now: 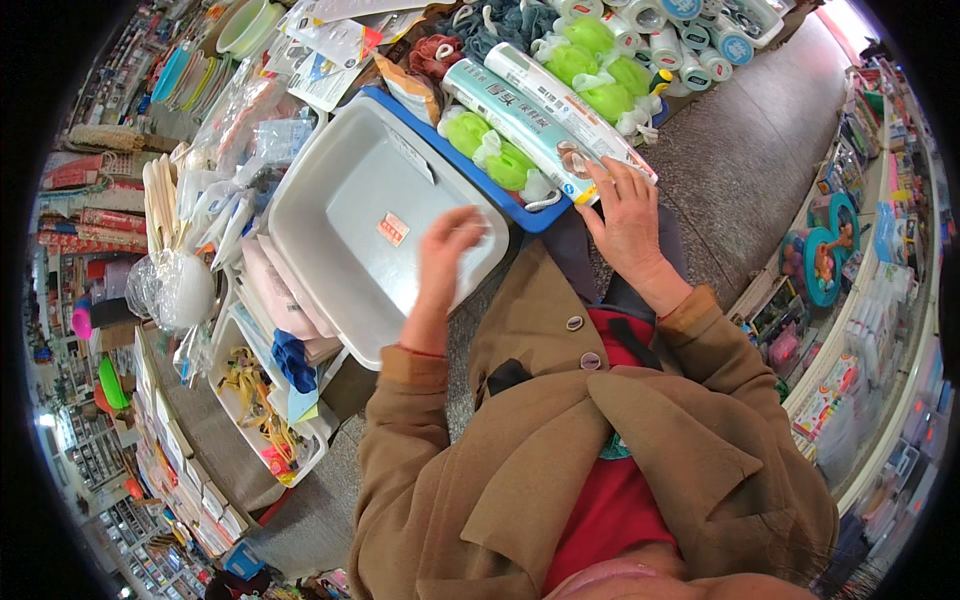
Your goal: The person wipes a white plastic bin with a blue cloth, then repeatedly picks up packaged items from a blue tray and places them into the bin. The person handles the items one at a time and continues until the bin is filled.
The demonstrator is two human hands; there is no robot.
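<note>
My right hand (626, 210) rests on the near ends of two long boxes, its fingertips touching them. One is a teal and white cling film box (517, 124), the other a white printed box (570, 105). Both lie across a blue tray (536, 219) that also holds bright green mesh bath puffs (491, 154). Blurred, my left hand (450, 244) is over the right side of a grey plastic basin (330, 202) with nothing visible in its grasp. Inside the basin are a red and white sticker (392, 228) and a white label.
Dark mesh puffs (491, 30) and several capped cylindrical containers (694, 52) lie at the back. Left of the basin are bagged goods (225, 195) and a white basket (311, 457) with yellow items. Stocked shelves (847, 330) line the aisle floor (720, 165) at right.
</note>
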